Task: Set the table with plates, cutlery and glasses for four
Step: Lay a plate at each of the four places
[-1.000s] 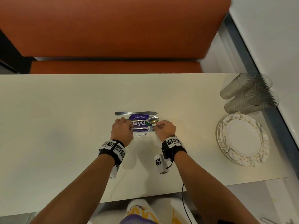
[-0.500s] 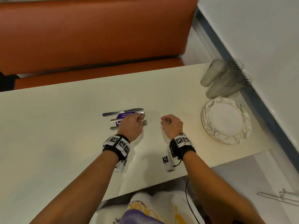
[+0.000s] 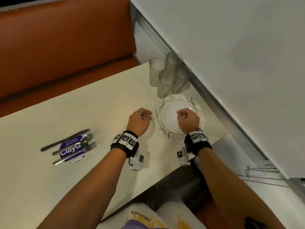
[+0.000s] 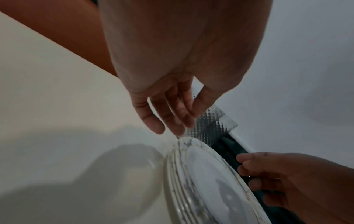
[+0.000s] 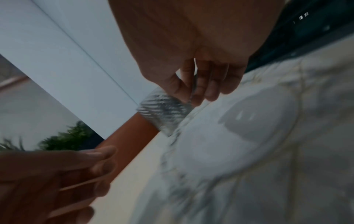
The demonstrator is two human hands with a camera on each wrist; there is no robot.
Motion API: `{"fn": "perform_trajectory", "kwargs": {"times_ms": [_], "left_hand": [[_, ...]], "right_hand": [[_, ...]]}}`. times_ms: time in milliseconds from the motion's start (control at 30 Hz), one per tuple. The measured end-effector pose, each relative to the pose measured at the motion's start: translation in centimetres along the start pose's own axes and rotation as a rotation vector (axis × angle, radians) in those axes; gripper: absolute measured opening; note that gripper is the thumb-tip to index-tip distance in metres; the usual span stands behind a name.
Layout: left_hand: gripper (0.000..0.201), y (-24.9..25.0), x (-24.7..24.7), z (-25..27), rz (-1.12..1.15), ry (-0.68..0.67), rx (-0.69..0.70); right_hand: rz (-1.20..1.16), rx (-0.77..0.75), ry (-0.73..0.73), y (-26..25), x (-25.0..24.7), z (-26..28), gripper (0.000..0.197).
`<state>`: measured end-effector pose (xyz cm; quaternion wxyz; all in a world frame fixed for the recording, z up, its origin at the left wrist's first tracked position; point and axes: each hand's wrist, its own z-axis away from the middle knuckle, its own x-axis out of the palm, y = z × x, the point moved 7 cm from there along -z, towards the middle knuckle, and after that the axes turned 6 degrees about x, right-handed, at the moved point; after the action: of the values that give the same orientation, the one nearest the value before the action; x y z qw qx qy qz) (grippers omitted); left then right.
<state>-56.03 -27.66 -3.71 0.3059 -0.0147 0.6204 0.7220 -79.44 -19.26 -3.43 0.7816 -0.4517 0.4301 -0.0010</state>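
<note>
A stack of white plates with marbled gold-lined rims lies near the table's right edge, also seen in the left wrist view. Several ribbed clear glasses stand just behind it. A knife, a spoon and a fork lie side by side on a purple sticker at the left. My left hand hovers just left of the stack, fingers loosely bent and holding nothing. My right hand hangs over the top plate, loosely curled and holding nothing.
The cream table meets a white wall with a metal ledge on the right. An orange bench runs along the far side. The table's near edge is by my lap.
Both hands let go of the cutlery on the sticker and moved right to the plate stack. My view swung right with them.
</note>
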Motion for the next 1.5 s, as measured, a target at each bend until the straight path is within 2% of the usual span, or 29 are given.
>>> {"fn": "perform_trajectory", "kwargs": {"times_ms": [67,200,300,433,633,700,767,800,900,1067,1133,1233,1367,1400,1433,1467,1500], "left_hand": [[0.021,0.3,2.6,-1.7,-0.043,0.026,-0.041],[0.064,-1.2,6.7,-4.2,-0.124,0.016,-0.244],[0.083,-2.1,8.7,-5.0,-0.133,0.002,-0.354],[0.075,-2.9,10.1,-5.2,-0.156,-0.014,-0.393],[0.063,-4.0,8.9,-4.4,-0.141,-0.037,-0.432],[0.047,-5.2,7.6,-3.6,-0.077,-0.018,-0.459],[0.029,-6.7,5.8,-2.4,0.112,0.039,-0.502],[0.031,-7.4,4.5,-1.5,0.232,0.083,-0.548],[0.057,-10.1,0.4,1.7,0.607,0.227,-0.662],[0.039,-11.7,-6.8,7.6,0.986,0.351,-0.61],[0.038,-12.7,-9.3,9.5,1.111,0.387,-0.606],[0.041,-14.0,-13.4,12.3,1.146,0.47,-0.579],[0.025,-15.6,-18.4,14.9,1.101,0.553,-0.508],[0.03,-16.1,-19.6,15.4,1.067,0.56,-0.493],[0.045,-17.1,-20.5,15.6,1.029,0.571,-0.488],[0.058,-18.8,-21.2,15.6,1.001,0.599,-0.485],[0.063,-20.4,-22.1,15.8,0.939,0.661,-0.493]], "right_hand": [[0.116,-0.014,0.033,1.8,-1.6,-3.4,0.023],[0.456,0.042,-0.023,5.0,-2.6,-8.2,0.052],[0.484,0.093,-0.119,6.3,-2.6,-9.8,0.073],[0.366,0.145,-0.252,7.2,-1.6,-11.2,0.08],[0.359,0.15,-0.312,6.6,-0.9,-11.1,0.076],[0.342,0.14,-0.332,6.2,-0.3,-10.2,0.071],[0.327,0.114,-0.349,5.3,0.6,-8.7,0.068],[0.318,0.1,-0.362,4.7,1.3,-7.9,0.068],[0.276,0.071,-0.409,2.4,3.9,-5.1,0.064],[0.165,0.0,-0.464,-3.2,9.4,0.2,0.061],[0.112,-0.036,-0.463,-5.7,11.2,2.6,0.06],[0.046,-0.107,-0.454,-9.6,13.8,6.3,0.056],[-0.015,-0.171,-0.469,-13.6,16.5,10.2,0.052],[-0.015,-0.188,-0.477,-14.4,17.0,11.0,0.052],[-0.01,-0.194,-0.486,-15.0,17.5,11.6,0.052],[-0.006,-0.196,-0.492,-15.5,17.9,12.2,0.052],[-0.003,-0.199,-0.496,-16.0,18.2,12.6,0.05]]}}
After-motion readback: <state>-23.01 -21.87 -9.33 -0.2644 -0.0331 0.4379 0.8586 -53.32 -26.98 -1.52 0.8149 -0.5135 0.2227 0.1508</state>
